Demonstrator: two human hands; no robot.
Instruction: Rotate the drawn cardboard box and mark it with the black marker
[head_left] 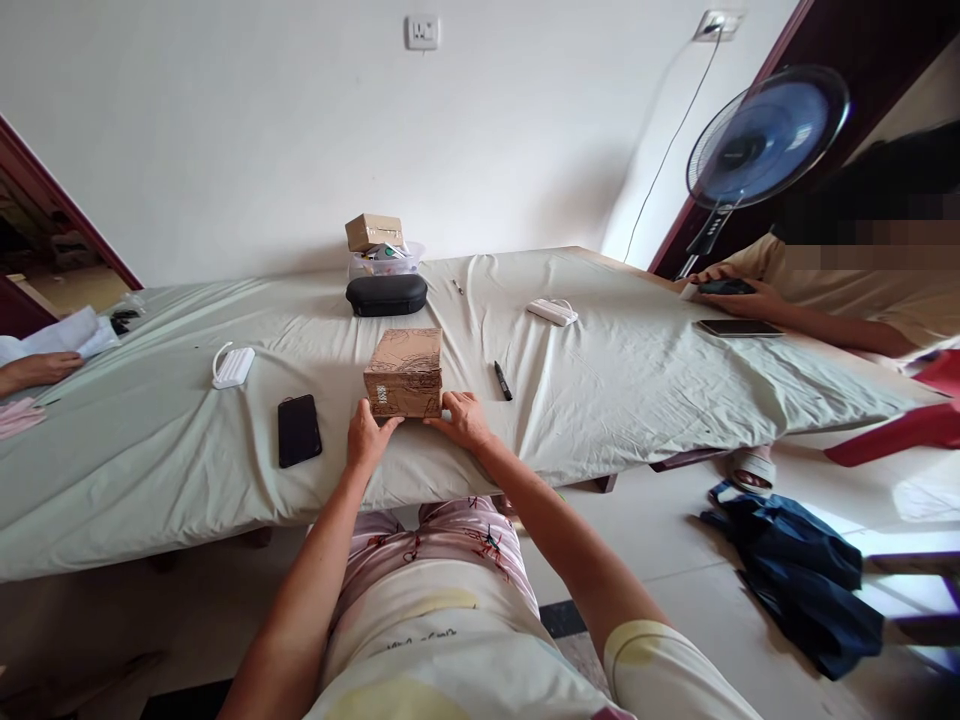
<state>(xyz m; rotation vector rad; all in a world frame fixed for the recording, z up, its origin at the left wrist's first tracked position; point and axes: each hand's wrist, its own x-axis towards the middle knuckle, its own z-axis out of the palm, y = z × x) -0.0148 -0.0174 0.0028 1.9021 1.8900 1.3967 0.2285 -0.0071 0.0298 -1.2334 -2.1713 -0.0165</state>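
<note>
A brown cardboard box (405, 372) with dark line drawings sits on the cloth-covered table in front of me. At its near left corner is my left hand (367, 437), thumb along the bottom edge and fingers against the side. My right hand (463, 420) grips the near right corner in the same way, its thumb under the front edge. Some fingertips are hidden behind the box. To the right of the box lies a black marker (503, 381). A black smartphone (298, 431) rests to the left of my left hand.
Behind the box are a black zip case (386, 295) and a plastic tub (386, 262) with a small carton (373, 232) on top. White corded devices lie left (234, 368) and right (553, 312). Another person sits at the right by a standing fan (765, 140); a hand (49, 368) shows far left.
</note>
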